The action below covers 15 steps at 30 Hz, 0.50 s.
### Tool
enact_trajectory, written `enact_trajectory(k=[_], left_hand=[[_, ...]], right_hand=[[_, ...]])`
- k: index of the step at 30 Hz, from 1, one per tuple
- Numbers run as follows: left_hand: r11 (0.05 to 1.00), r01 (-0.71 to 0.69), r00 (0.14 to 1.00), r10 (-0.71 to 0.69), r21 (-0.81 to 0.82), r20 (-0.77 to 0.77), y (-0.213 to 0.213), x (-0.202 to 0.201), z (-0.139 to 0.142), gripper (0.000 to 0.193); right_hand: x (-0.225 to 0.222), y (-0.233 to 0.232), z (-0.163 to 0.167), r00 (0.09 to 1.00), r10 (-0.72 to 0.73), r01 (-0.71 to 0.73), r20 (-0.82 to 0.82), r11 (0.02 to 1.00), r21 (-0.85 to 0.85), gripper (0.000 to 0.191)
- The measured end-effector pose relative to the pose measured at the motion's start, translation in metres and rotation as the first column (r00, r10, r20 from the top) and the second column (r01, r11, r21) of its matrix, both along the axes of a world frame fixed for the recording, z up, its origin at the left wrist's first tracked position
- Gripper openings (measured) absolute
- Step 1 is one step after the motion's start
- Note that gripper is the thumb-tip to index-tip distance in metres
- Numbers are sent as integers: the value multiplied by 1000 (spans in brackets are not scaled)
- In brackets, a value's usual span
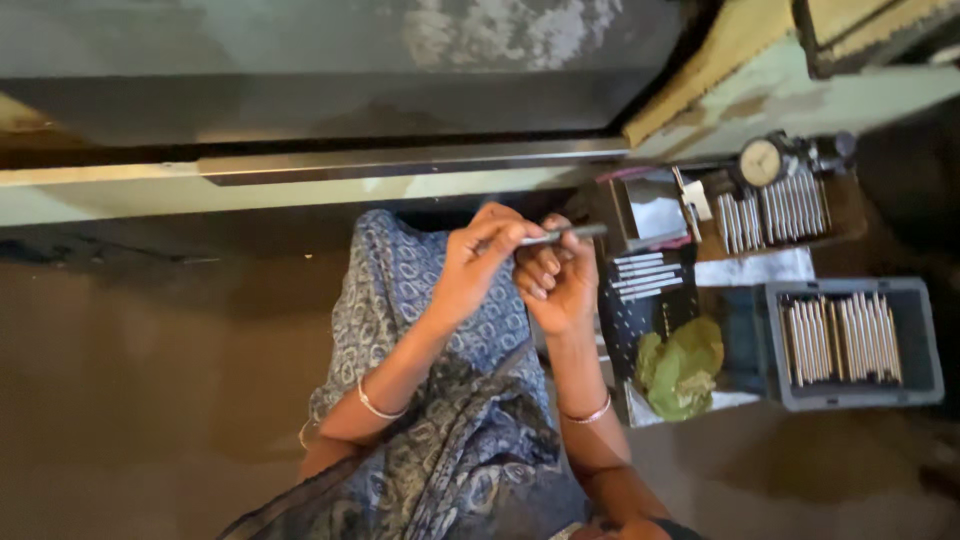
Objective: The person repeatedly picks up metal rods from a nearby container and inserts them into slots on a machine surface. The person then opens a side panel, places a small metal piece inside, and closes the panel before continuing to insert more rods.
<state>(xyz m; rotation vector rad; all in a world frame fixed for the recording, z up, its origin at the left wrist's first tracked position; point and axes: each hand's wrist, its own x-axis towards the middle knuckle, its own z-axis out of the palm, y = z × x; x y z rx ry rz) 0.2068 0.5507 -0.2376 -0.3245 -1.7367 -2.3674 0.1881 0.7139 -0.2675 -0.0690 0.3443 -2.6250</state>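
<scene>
Both hands are up in the middle of the view, working on one thin metal rod (565, 234). Left hand (478, 268) has its fingers (510, 236) curled and pinched onto the near end of the rod, thumb side up top. Right hand (558, 282) sits just beside it at about 3 o'clock, touching it, with its fingers (540, 280) folded in under the rod, so the rod lies across the top of them. Can't really tell whether the right hand is actually clamping it or just propping it. The rod pokes out past both hands toward 3 o'clock, tilted only slightly, with the free tip hanging in the air.

Each wrist has a thin bangle, and a blue patterned cloth (440, 400) drapes down below the arms at 6 o'clock.

Off at 3 o'clock from the hands there's a dark tray (645, 300) with a few more rods laid side by side. Further out, at about 4 o'clock, a grey plastic bin (915, 345) holds a tidy row of the same rods. A crumpled green rag (682, 366) sits between the tray and the bin. Up at 2 o'clock stands a dial gauge (762, 160), with another rack of rods (775, 210) just below it.
</scene>
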Motion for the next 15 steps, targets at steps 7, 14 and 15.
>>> enact_trajectory(k=[7,14,15], left_hand=[[938,-338,939,330,-72,-99,-80,-43,43,24],[466,-830,552,612,-306,-566,-129,-130,89,32],[382,-862,507,619,-334,-600,-134,-149,94,33]], right_hand=[[-22,-60,74,762,-134,553,-634,643,530,32],[-137,-115,96,49,116,969,-992,-247,19,31],[-162,-119,98,-9,148,957,-989,-285,-52,31]])
